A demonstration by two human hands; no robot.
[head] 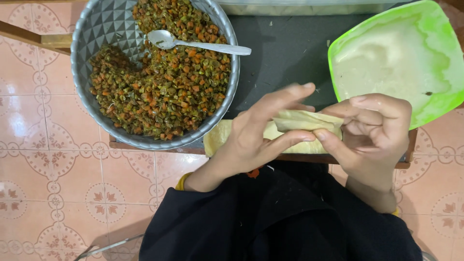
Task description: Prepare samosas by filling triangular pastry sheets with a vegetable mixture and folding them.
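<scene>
Hands meet over the near edge of the dark worktop [290, 53], both closed on a pale, thin pastry wrapper [309, 121] that is being folded into a roll. The left hand [256, 137] pinches it from one side, thumb under the fold and fingers spread over the top; the right hand [374, 133] grips the other end, thumb and curled fingers clamped on the edge. The unrolled part of the wrapper lies flat on the worktop beneath the left palm, reaching toward the bowl.

Just left of the hands sits a grey metal bowl [96, 29] with a faceted inner wall, holding a chopped green and orange vegetable filling [164, 92]. A metal spoon [193, 44] rests on the filling, its handle pointing right over the rim. To the right, beyond the right hand, a square green plastic plate [444, 43] holds a whitish, powdery layer. Pink patterned floor tiles [43, 159] surround the worktop, and black sleeves cover the person's arms.
</scene>
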